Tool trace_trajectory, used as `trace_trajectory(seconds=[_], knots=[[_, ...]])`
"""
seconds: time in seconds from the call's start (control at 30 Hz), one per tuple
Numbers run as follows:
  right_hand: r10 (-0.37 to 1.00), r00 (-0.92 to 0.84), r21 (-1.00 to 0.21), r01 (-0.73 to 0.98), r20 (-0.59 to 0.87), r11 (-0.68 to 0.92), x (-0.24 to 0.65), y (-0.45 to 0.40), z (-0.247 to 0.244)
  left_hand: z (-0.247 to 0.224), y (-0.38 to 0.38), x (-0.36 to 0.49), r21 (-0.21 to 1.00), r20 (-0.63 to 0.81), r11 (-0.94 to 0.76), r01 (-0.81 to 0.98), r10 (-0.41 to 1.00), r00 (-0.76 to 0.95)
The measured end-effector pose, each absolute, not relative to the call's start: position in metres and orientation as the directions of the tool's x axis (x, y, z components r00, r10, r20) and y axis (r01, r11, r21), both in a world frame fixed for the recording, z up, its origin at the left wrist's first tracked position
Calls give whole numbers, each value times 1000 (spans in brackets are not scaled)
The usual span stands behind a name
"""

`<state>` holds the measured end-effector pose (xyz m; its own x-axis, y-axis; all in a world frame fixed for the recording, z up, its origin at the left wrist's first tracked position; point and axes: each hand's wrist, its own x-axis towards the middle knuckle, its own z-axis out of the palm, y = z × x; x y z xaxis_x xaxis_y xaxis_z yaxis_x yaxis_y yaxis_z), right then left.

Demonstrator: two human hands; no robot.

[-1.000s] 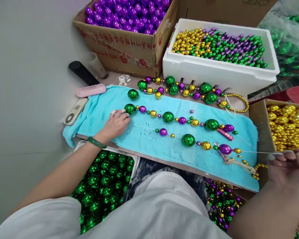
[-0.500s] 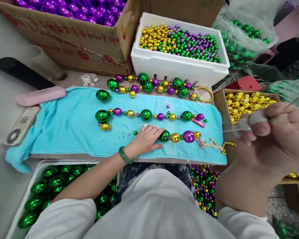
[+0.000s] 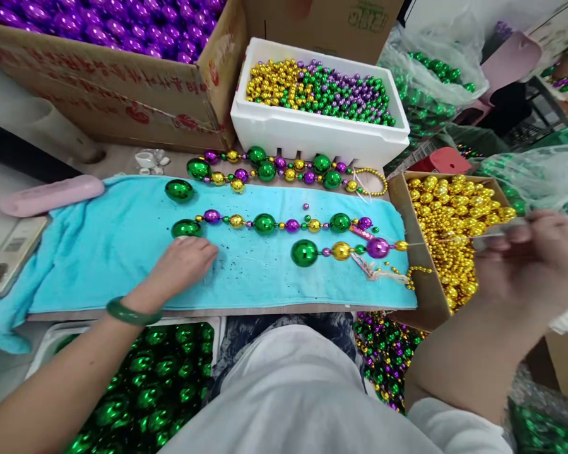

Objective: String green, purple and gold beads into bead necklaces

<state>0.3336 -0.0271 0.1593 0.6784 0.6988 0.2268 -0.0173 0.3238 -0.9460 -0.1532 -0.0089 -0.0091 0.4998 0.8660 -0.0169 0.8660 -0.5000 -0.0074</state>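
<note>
My left hand (image 3: 182, 265) lies at the left part of the blue towel (image 3: 246, 284), fingers curled together beside a big green bead (image 3: 185, 228); what is under the fingers is hidden. My right hand (image 3: 525, 258), blurred, is raised at the right and pinches a thin string (image 3: 435, 242). From that string hangs a row with a gold bead (image 3: 401, 246), a purple bead (image 3: 377, 248), another gold bead and a large green bead (image 3: 305, 253). A second beaded row (image 3: 264, 224) lies behind it. One loose-looking green bead (image 3: 179, 190) sits farther back.
A white foam box (image 3: 312, 120) of small beads and a carton (image 3: 123, 94) of purple beads stand behind. To the right is a carton (image 3: 421, 302) of gold beads. Green beads fill a tray (image 3: 218, 340) below the towel. A pink case (image 3: 52, 196) lies far left.
My left hand has moved left, from the front row to the big green bead at the rear row's end. My right hand has shifted right with the string, and the front row slants up a little.
</note>
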Motion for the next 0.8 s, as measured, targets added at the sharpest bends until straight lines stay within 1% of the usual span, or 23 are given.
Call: trace_trajectory(seconds=[0.03,0.1,0.17,0.2,0.23,0.3,0.37,0.43,0.47,0.53,0.6,0.7,0.8], knots=[[749,634,-950,-69,193,303,323,-27,148,-5,-9,-162,-38,-32,-460,887,888,459],[852,516,-967,-162,85,195,302,-27,125,3,-9,-168,-63,-28,-391,918,920,390],[924,382,-977,-198,-6,75,279,-27,108,10,-10,-153,-3,0,-388,921,921,388],[948,317,-979,-202,-32,34,268,-28,103,14,-10,-137,61,16,-421,905,907,421],[966,255,-980,-199,-45,6,257,-29,101,17,-10,-116,149,38,-461,875,887,461],[989,137,-981,-192,-52,-25,235,-31,102,21,-12,-64,333,133,-548,767,833,537],[999,35,-982,-189,-36,-29,217,-34,110,23,-13,-7,492,250,-629,601,764,595],[1000,-26,-983,-183,-5,-10,205,-38,121,22,-15,40,605,397,-687,403,699,594],[999,-36,-984,-177,18,11,203,-40,127,21,-16,58,651,430,-684,330,690,582],[997,0,-984,-160,82,81,203,-43,139,17,-16,78,721,420,-647,249,693,586],[979,106,-970,-152,173,188,213,-44,151,14,-15,79,744,347,-603,288,717,604],[886,351,-919,-138,304,370,242,-43,168,15,-11,54,699,210,-542,466,779,591],[769,547,-881,-114,330,460,279,-37,180,22,-6,20,589,87,-501,634,820,566]])
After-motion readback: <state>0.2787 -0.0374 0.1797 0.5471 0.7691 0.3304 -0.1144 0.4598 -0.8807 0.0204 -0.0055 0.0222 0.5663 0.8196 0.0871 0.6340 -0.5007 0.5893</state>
